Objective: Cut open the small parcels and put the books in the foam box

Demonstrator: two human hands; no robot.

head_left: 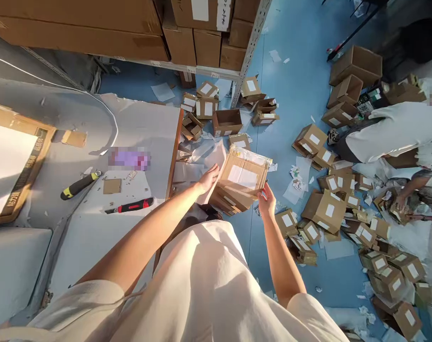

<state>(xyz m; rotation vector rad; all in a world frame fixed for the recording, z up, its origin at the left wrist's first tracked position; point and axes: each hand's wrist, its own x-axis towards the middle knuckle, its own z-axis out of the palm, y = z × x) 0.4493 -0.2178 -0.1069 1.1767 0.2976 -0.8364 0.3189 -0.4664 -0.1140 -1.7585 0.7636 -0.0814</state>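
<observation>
Before my body I have a cardboard box [226,171] with a blank white label on its face and clear tape along its top edge. My left hand [208,179] presses against its left side, fingers stretched along a pale sheet [213,165] that lies between hand and box. At the lower right corner, my right hand [267,200] grips the box edge with thumb and fingers. To the left, on the covered table, lie a red-and-black cutter knife [135,205], a yellow-and-black cutter [80,185] and a small cardboard square [112,186].
Opened cardboard boxes [227,122] and paper scraps litter the blue floor ahead. Many more boxes [324,210] are heaped at the right, near people, one in a white shirt [394,130]. A metal shelf post [249,52] stands ahead. A blurred purple thing [128,159] lies on the table.
</observation>
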